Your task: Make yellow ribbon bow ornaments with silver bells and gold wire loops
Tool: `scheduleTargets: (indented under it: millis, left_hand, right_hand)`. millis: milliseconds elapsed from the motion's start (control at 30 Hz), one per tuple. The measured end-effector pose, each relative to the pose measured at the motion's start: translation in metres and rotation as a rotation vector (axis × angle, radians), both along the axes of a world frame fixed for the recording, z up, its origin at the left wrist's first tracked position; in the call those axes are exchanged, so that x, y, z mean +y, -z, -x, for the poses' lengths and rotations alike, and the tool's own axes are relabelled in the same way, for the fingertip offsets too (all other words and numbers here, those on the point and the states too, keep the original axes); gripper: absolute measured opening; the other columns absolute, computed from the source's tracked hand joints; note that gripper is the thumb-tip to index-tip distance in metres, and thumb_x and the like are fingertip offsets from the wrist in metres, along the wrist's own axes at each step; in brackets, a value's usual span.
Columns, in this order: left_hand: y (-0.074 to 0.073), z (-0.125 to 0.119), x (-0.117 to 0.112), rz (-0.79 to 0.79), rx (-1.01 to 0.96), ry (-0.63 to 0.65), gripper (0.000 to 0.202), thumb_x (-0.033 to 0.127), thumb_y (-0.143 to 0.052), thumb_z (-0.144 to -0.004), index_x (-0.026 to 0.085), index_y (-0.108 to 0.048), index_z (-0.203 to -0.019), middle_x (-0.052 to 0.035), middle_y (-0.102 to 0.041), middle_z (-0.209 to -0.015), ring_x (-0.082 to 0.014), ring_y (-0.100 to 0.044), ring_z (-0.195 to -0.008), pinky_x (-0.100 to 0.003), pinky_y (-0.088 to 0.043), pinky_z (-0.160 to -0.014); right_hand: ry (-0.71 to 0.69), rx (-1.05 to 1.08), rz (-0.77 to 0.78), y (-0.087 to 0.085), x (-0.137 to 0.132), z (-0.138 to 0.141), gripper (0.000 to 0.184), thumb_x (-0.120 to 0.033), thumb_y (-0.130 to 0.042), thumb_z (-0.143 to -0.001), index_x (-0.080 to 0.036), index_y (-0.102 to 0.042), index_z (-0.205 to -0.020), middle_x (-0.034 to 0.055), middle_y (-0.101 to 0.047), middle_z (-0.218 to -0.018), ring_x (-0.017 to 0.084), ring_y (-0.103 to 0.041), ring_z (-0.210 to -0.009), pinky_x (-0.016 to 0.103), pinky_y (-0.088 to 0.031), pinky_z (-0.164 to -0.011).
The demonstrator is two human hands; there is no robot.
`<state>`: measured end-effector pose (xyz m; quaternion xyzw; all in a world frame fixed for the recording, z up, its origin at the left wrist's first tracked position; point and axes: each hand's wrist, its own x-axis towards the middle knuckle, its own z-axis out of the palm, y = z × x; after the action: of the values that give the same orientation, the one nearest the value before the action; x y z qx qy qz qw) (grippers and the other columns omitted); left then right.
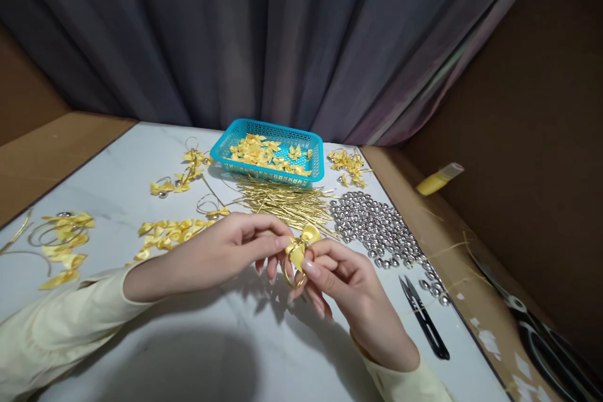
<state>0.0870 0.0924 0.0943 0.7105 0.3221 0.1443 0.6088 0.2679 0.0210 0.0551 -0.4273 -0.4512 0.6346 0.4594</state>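
Observation:
My left hand (235, 248) and my right hand (346, 282) meet over the middle of the white table (198, 333). Between their fingertips they pinch a small yellow ribbon bow (308, 235) with a gold cord loop (293, 264) hanging under it. Both hands are closed on this piece. Just behind the hands lies a bundle of gold cord pieces (287, 201). To the right of the hands a heap of silver bells (377, 229) is spread out.
A blue basket (268, 169) of yellow bows stands at the back. Finished bows with loops lie left (63, 242), centre-left (167, 232) and back right (348, 164). Black thread snips (424, 317) lie right of my right hand. Large scissors (541, 333) and a yellow tube (438, 179) rest on the brown surface.

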Motion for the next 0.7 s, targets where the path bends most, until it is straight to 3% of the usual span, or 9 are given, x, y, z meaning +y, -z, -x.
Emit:
scheduleTargets:
  millis: [133, 333, 700]
  left_hand:
    - [0.002, 0.0, 0.0, 0.006, -0.034, 0.009, 0.018, 0.031, -0.046, -0.089, 0.018, -0.058, -0.091, 0.0014, -0.062, -0.073, -0.0109, -0.057, -0.066, -0.021, -0.044, -0.063]
    - [0.007, 0.0, -0.001, -0.26, -0.038, 0.01, 0.013, 0.024, -0.054, -0.084, 0.016, -0.058, -0.094, -0.0001, -0.062, -0.08, -0.0111, -0.058, -0.072, -0.02, -0.046, -0.066]
    - [0.011, -0.003, -0.005, -0.496, -0.033, -0.071, 0.013, 0.019, -0.048, -0.089, 0.018, -0.061, -0.088, 0.0059, -0.06, -0.067, -0.0048, -0.057, -0.061, -0.011, -0.041, -0.057]
  right_hand:
    - [-0.006, 0.055, 0.017, 0.0, -0.001, 0.0, 0.017, -0.033, -0.059, -0.083, -0.017, -0.055, -0.081, -0.0023, -0.06, -0.056, 0.005, -0.042, -0.038, 0.016, -0.028, -0.038]
    - [0.005, 0.083, 0.007, -0.001, -0.002, 0.0, 0.013, -0.029, -0.058, -0.084, -0.017, -0.055, -0.082, -0.0025, -0.06, -0.056, 0.005, -0.044, -0.041, 0.016, -0.029, -0.04]
    - [0.007, -0.035, -0.057, -0.003, -0.003, 0.003, 0.015, -0.032, -0.054, -0.088, -0.017, -0.057, -0.084, 0.0012, -0.067, -0.069, 0.005, -0.045, -0.045, 0.017, -0.034, -0.044]
